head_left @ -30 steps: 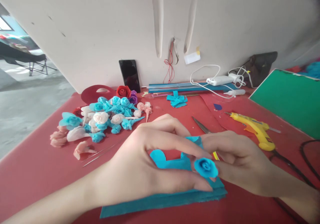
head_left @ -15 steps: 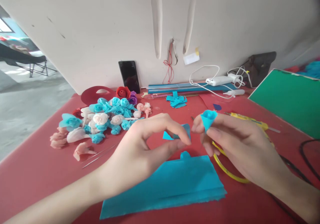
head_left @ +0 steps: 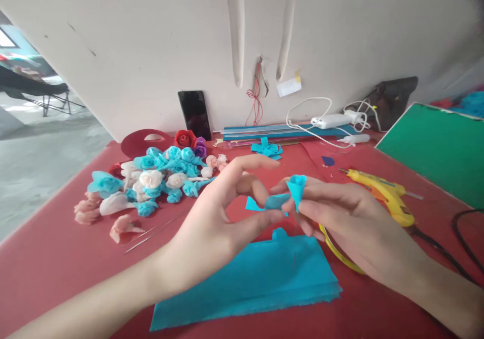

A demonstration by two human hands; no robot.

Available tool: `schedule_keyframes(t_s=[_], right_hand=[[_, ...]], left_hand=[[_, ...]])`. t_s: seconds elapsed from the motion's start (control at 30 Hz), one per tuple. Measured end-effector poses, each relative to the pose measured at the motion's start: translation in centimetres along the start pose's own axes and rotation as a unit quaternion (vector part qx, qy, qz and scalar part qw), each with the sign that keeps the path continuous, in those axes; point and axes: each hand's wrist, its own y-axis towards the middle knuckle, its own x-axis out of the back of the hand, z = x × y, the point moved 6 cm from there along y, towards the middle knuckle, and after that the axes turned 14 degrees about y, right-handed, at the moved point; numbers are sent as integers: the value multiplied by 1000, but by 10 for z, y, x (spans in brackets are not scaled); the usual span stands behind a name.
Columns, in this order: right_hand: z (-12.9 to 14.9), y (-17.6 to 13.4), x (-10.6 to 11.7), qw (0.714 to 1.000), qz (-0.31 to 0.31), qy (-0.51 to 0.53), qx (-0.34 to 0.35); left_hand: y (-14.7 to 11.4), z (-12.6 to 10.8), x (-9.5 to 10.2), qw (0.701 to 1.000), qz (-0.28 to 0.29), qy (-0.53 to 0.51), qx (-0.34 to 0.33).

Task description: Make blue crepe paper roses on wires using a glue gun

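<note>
My right hand (head_left: 333, 210) pinches a small cone of blue crepe paper (head_left: 297, 190) between thumb and fingers, its wide end up. A thin wire seems to run down below the cone. Close on the left, my left hand (head_left: 234, 213) has a curled blue paper piece (head_left: 277, 201) between thumb and middle finger, the index finger raised above. This piece reaches the right fingertips beside the cone. Behind the left fingers lies another bit of blue paper (head_left: 254, 204). Under both hands, a folded stack of blue crepe paper (head_left: 245, 283) rests on the red table (head_left: 91, 283).
Blue, white and pink paper flowers (head_left: 151, 180) are heaped at left, near thin wires (head_left: 151, 235). Blue strips (head_left: 266, 148) lie farther back. At right are a yellow glue gun (head_left: 393, 198), yellow-handled scissors (head_left: 340, 253) and a green board (head_left: 434, 147). A phone (head_left: 194, 114) leans on the wall.
My right hand has moved left with the cone, up to the paper piece at my left hand. My left index finger has lifted, and more of the glue gun shows.
</note>
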Motion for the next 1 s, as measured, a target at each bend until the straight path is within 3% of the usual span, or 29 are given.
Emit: schedule_keyframes(t_s=[0.1, 0.23, 0.37, 0.5, 0.6, 0.87, 1.0], right_hand=[[1, -2, -1, 1000, 12, 3, 5], [6, -2, -1, 999, 16, 13, 35], [7, -1, -1, 999, 19, 15, 41], [11, -1, -3, 999, 1, 0, 52], [20, -3, -5, 992, -21, -67, 106], [26, -14, -18, 967, 36, -194, 163], [24, -13, -19, 973, 46, -167, 151]], left_hand=[[0, 0, 1, 999, -11, 31, 0], [1, -7, 5, 994, -24, 94, -48], [2, -6, 7, 991, -23, 127, -22], [4, -4, 5, 995, -14, 100, 22], [4, -3, 6, 996, -28, 73, 37], [-4, -7, 0, 997, -5, -75, 28], [-5, -9, -3, 995, -5, -102, 18]])
